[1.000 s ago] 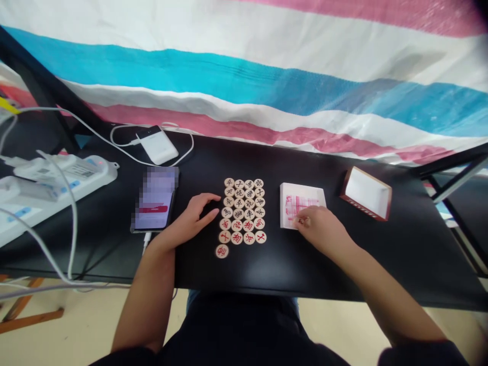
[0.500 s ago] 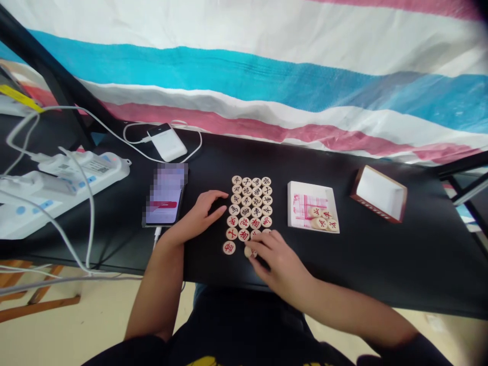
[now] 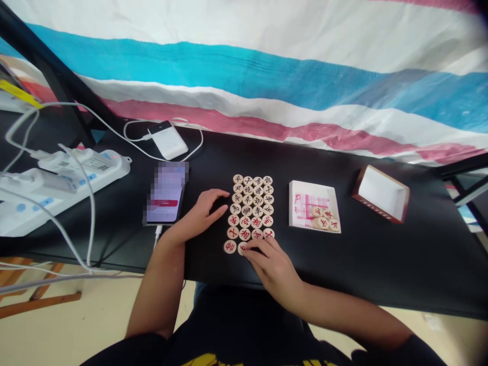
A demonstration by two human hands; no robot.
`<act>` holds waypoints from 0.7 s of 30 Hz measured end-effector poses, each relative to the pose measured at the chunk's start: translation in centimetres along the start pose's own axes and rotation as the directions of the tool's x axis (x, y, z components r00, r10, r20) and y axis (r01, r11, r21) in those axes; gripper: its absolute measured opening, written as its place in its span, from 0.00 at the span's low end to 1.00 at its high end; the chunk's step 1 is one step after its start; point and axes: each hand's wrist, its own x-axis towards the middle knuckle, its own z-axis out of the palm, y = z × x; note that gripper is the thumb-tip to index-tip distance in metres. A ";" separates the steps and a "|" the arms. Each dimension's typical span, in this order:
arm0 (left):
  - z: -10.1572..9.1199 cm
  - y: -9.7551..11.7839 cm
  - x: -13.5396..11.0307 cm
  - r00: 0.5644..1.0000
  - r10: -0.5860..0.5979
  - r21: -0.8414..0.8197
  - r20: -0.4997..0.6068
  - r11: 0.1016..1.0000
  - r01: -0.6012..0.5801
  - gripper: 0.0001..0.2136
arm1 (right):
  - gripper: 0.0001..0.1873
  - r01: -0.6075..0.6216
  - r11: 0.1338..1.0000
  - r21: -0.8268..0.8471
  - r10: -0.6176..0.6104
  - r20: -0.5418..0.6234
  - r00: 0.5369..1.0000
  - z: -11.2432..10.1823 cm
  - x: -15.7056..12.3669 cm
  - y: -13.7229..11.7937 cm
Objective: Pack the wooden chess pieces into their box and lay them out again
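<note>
Round wooden Chinese chess pieces [image 3: 247, 200] lie in neat rows on the black table, with black characters in the farther rows and red in the nearer ones. My right hand [image 3: 275, 269] pinches a red-marked Chinese chess piece [image 3: 241, 248] in the nearest row, its fingers covering part of it. That piece sits just right of another red-marked piece [image 3: 229, 247]. Resting on the table left of the rows, my left hand [image 3: 206, 213] has thumb and forefinger apart and holds nothing. A shallow white box [image 3: 299, 203] at the right contains several red pieces [image 3: 324, 218].
An open brown-edged box part [image 3: 381, 193] lies farther right. To the left are a phone [image 3: 164, 195] on a cable, a white power bank [image 3: 170, 141] and a power strip [image 3: 110, 168] with loose cables. A striped sheet [image 3: 244, 71] hangs behind the table [image 3: 373, 264].
My right hand has moved slightly left, bringing its piece beside the leftmost one in the nearest row. More of the row behind now shows. My left hand stays in place.
</note>
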 end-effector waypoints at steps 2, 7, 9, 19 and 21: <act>0.0 0.0 0.0 1.000 0.000 0.005 0.001 1.000 0.000 0.15 | 0.16 0.009 1.000 0.008 -0.009 -0.009 1.000 0.5 0.1 0.0; 0.0 -0.1 0.0 1.000 0.015 0.013 -0.002 1.000 -0.015 0.15 | 0.14 0.000 0.998 0.061 0.004 -0.071 0.997 -0.3 0.5 0.1; 0.0 -0.2 0.1 1.000 0.006 0.010 0.001 1.000 -0.006 0.16 | 0.12 -0.064 0.998 0.011 0.065 -0.181 0.981 -2.0 0.8 1.0; -0.1 -0.1 -0.1 1.000 0.006 -0.007 -0.012 1.000 -0.007 0.14 | 0.13 -0.588 0.540 -0.602 0.536 -0.292 0.792 -9.1 0.4 9.4; -0.2 0.2 -0.2 1.000 0.005 -0.017 -0.017 1.000 -0.006 0.14 | 0.12 -0.576 0.536 -0.617 0.556 -0.256 0.791 -9.0 0.5 10.0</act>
